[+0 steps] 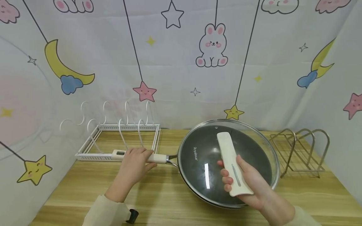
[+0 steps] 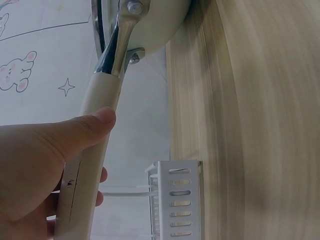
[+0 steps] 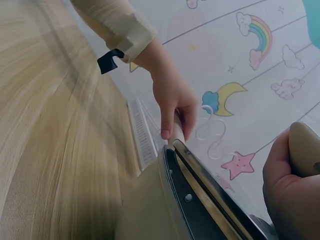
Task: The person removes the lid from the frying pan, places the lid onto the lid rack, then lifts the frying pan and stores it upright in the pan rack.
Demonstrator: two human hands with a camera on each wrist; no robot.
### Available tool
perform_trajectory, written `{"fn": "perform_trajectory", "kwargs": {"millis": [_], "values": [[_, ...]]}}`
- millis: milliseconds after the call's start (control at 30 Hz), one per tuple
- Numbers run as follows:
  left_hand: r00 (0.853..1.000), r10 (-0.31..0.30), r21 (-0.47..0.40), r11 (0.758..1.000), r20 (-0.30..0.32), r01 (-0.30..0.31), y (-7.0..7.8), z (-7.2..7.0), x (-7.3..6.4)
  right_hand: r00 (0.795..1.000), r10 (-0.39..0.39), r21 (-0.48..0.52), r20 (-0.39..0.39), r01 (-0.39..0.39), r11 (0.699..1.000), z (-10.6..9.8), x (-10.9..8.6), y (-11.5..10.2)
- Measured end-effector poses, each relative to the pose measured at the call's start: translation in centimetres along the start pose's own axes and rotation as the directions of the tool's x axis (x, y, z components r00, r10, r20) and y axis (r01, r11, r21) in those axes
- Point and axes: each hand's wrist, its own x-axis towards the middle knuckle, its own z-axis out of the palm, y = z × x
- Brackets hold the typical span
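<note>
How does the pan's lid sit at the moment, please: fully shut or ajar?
Ajar: the right wrist view shows a gap between the lid and the pan.

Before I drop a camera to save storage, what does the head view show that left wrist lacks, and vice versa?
Only head: the right hand holding the cream elongated lid handle, and the bronze wire rack. Only left wrist: the pan's cream outer wall. Both: the left hand gripping the cream pan handle, the white slotted rack and the wooden tabletop.

Head view looking forward and down across the table (image 1: 158,197) to its back edge, wrist views low, close, tilted sideways, both sharing the wok handle (image 2: 90,170).
</note>
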Motion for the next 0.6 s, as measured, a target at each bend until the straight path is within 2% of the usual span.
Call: {"fn": "perform_trajectory", "kwargs": {"millis": [600], "values": [[1.0,-0.003,0.002,1.0,0.008,0.003,-0.14,0.23,-0.05,1.0,0.018,-0.026,0.008,-0.018,0.999,-0.12,-0.35,-0.35]]}}
